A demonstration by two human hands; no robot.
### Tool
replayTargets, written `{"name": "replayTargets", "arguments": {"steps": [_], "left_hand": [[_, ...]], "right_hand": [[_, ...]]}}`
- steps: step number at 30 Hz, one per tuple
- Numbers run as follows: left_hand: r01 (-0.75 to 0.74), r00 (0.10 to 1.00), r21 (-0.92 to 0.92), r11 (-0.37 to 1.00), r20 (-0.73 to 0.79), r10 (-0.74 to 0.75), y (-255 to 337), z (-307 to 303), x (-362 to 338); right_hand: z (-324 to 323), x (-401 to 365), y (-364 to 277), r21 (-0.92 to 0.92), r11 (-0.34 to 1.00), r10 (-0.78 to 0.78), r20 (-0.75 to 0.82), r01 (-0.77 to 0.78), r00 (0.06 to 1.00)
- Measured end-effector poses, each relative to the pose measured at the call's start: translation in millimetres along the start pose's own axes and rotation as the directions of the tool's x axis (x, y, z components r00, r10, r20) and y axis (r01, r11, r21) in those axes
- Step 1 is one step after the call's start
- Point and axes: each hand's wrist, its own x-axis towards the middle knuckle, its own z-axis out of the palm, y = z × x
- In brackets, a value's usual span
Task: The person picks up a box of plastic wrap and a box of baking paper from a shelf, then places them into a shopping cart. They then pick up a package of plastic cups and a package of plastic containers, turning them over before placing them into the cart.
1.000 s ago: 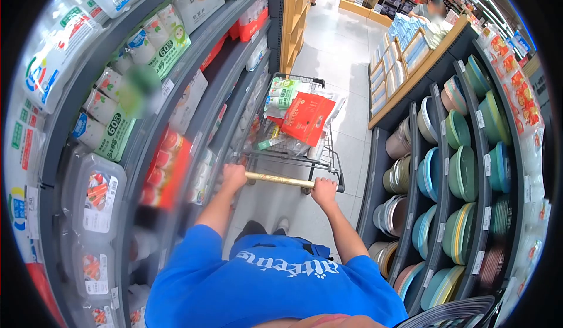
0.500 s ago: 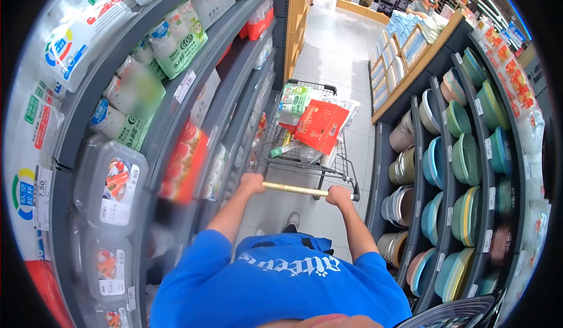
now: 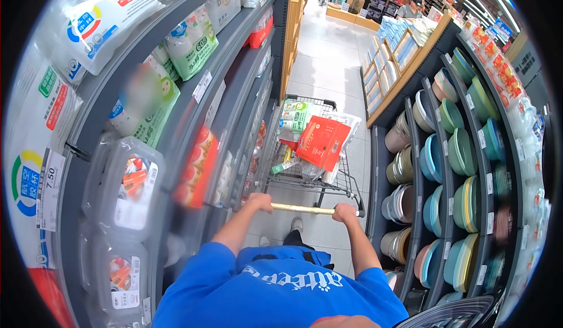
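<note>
Both my hands grip the yellowish handle (image 3: pixel 302 209) of a shopping cart (image 3: pixel 346 187) in front of me. My left hand (image 3: pixel 258 203) is wrapped round the handle's left part, close to the left shelves. Near the right end, my right hand (image 3: pixel 345 213) is closed round the same bar. Inside the wire basket lie a red box (image 3: pixel 321 142) with a carry handle, a green-and-white pack of rolls (image 3: pixel 295 118) and a white plastic package (image 3: pixel 347 123). Smaller items beneath the red box are partly hidden.
Shelves on the left hold clear plastic containers (image 3: pixel 132 181), bagged cups (image 3: pixel 99 23) and paper packs (image 3: pixel 190 43). Basins (image 3: pixel 463 152) and bins (image 3: pixel 399 202) fill the right shelves. A wooden rack (image 3: pixel 390 64) stands ahead on the right; a person (image 3: pixel 410 8) is beyond it.
The shelves on both sides have shifted a little in view. My hands and the handle sit slightly lower in the picture, both hands still gripping the bar.
</note>
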Motion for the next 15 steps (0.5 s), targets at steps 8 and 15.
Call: {"name": "replayTargets", "arguments": {"steps": [8,15], "left_hand": [[-0.056,0.998,0.027,0.998,0.041,0.055,-5,36,-16],[-0.04,0.987,-0.101,0.994,0.149,0.055,-4,69,-40]], "right_hand": [[30,-27,-3,0.022,0.999,0.038,0.021,-0.038,0.999],[57,-58,-5,0.017,0.999,0.025,0.077,-0.027,0.997]]}}
